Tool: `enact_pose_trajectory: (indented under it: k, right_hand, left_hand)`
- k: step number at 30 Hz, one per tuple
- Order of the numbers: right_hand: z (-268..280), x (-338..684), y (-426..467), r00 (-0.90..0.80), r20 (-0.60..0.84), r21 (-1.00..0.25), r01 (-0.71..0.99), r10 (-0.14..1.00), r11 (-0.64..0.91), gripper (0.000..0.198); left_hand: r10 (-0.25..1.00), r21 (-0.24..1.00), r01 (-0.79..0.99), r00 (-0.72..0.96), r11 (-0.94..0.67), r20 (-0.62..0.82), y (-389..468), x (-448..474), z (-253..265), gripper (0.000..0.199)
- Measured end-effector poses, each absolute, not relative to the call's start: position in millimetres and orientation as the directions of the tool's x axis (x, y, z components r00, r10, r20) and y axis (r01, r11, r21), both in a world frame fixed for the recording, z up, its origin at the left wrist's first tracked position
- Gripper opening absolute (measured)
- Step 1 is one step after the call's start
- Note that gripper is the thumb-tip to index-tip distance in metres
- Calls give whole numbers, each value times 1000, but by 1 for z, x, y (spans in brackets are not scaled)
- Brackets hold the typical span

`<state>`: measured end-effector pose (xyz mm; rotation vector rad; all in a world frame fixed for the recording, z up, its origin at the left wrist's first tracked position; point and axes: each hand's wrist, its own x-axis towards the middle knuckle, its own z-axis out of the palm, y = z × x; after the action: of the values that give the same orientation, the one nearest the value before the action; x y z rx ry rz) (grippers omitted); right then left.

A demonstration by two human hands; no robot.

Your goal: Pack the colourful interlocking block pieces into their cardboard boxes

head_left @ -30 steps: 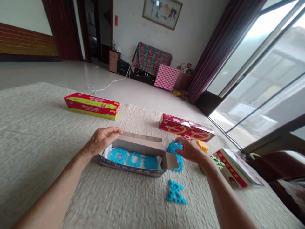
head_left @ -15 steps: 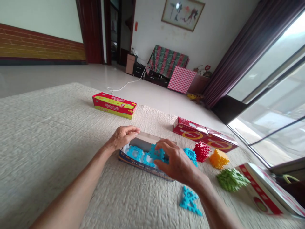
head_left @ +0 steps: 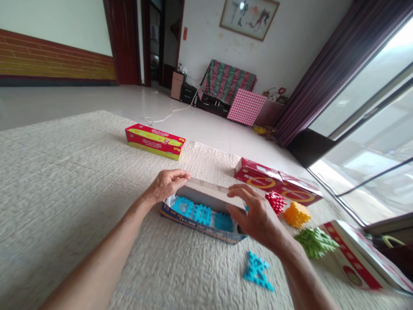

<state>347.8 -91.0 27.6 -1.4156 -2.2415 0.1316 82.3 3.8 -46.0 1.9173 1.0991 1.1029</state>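
An open cardboard box (head_left: 193, 228) with a dark blue printed front wall lies in front of me, its flap raised at the back. Inside it are several blue plastic interlocking pieces (head_left: 202, 214) in a row. My left hand (head_left: 170, 185) is closed on the flap at the box's left end, thumb toward me. Over the right end, my right hand (head_left: 260, 215) hovers with fingers apart and nothing in them. A loose blue piece (head_left: 257, 272) rests on the textured mat, nearer to me than the box. Some blue shows behind my right hand, mostly hidden.
Beyond the right hand sit a red stack (head_left: 275, 202), a yellow stack (head_left: 297, 214) and a green stack (head_left: 315, 242) of pieces. Dark red boxes (head_left: 258, 175) stand behind them. A red-and-yellow box (head_left: 155, 142) is at back left, a white-and-red carton (head_left: 361, 258) at right.
My right hand has let go of a blue piece in the box and moved right, its fingers opening. The pieces at the box's right side now show. My left hand has stayed put.
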Motion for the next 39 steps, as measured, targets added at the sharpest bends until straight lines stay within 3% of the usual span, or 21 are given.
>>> enact_pose_trajectory:
  k: [4,8,12,23,34,39]
  right_hand:
    - [30,405,-82,-140,352,-287,925,926,249,17]
    - [18,453,-77,-44,167,-211,974,985,80,26]
    - [1,467,-74,-81,53,-131,988,995,88,30]
    - [-16,469,-70,-101,32,-5,995,994,101,29]
    - [-8,461,-73,-97,92,-2,995,991,98,24]
    - [14,451,-85,-98,248,-150,979,964,138,29]
  left_hand:
    - [900,836,355,288,-418,327,6,82,-49,29]
    - [917,845,376,274,-379,290,8,81,-52,31]
    - [920,849,382,283,-366,270,10,80,-54,34]
    - [922,837,407,284,-364,263,10,80,-54,34]
    - [921,829,415,271,-375,281,9,80,-53,33]
    - [921,827,418,260,-377,289,7,83,-49,31]
